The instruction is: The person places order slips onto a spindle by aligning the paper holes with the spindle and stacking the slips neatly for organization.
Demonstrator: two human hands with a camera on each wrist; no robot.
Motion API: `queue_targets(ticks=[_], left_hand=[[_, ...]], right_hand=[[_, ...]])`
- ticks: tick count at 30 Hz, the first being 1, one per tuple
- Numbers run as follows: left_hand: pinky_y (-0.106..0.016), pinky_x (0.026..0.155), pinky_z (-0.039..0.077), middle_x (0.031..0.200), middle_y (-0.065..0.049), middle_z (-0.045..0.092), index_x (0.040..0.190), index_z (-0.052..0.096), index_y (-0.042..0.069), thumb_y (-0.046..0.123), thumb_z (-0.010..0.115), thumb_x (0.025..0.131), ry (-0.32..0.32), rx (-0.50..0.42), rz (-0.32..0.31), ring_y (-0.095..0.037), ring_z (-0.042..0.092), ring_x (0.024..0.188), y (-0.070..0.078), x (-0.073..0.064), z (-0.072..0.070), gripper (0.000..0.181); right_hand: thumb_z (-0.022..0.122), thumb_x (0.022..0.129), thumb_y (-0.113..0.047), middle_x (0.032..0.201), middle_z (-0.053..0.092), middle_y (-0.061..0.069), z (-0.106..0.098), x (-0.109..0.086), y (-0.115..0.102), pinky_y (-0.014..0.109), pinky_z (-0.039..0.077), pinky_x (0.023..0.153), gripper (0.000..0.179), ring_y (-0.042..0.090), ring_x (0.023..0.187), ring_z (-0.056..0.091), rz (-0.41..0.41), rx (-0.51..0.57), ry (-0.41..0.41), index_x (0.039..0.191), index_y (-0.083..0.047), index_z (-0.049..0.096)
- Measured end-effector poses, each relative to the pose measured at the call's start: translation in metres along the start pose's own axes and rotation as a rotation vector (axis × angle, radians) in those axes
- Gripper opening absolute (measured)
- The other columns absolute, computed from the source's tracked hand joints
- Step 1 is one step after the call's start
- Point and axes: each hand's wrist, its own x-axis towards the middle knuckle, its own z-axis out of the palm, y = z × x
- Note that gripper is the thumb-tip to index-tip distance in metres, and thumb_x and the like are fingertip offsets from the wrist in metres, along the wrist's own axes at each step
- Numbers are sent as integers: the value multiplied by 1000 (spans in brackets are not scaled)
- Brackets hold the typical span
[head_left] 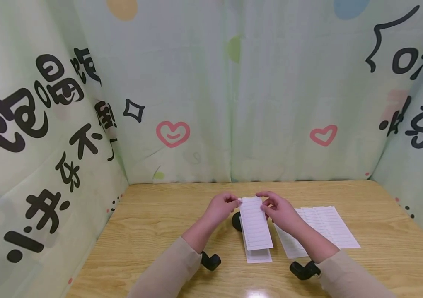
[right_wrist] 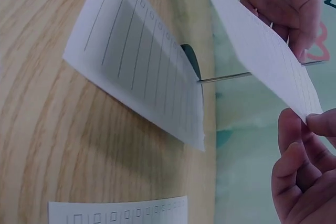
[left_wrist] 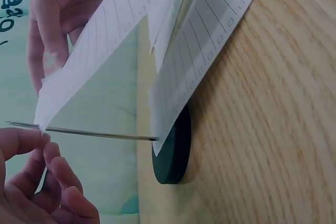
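Note:
A paper spike with a black round base (head_left: 236, 222) and a thin metal rod (left_wrist: 105, 134) stands on the table. A lined checklist sheet (head_left: 257, 227) is held up near the rod's top, and the rod's tip shows past the sheet's edge. My left hand (head_left: 223, 205) pinches that sheet's far left corner, right by the rod. On the sheet's far right side, my right hand (head_left: 280, 210) pinches the edge between thumb and fingers. Below, a second lined sheet (right_wrist: 147, 61) sits low on the rod, against the base, its near end tilted up.
More lined sheets (head_left: 330, 223) lie on the wooden table (head_left: 159, 219) to the right, partly under my right forearm. Printed curtains (head_left: 271, 91) hang behind the table and at both sides. A black wrist mount (head_left: 211, 261) sticks out below my left sleeve.

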Motion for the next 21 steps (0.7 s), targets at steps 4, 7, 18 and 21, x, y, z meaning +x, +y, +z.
queue_targets(ticks=[4,7,18,21], left_hand=[[-31,71,45,90,3,62,91,69,18,30,68,95,-2,40,-12,-17,55,82,-4,2,3,13],[-31,71,45,89,3,62,90,69,18,29,68,94,-7,52,-8,-17,54,81,-6,3,5,12],[-30,69,44,89,2,62,89,69,15,26,70,93,-20,99,-25,-17,53,79,-17,6,13,12],[-28,63,42,84,2,60,88,68,13,24,71,92,-31,109,-15,-16,51,73,-21,7,14,12]], right_hand=[[58,99,-6,95,60,10,1,-1,5,30,47,57,39,34,74,61,4,-10,-9,138,-9,53],[58,99,-4,93,60,10,2,-1,9,29,47,56,39,34,72,61,-14,-22,-14,137,-7,53],[59,97,-3,87,61,7,8,0,17,32,48,60,39,29,71,62,20,-87,-53,135,-7,55],[59,96,-3,85,60,6,10,1,20,31,46,58,38,26,68,61,26,-115,-66,134,-7,56]])
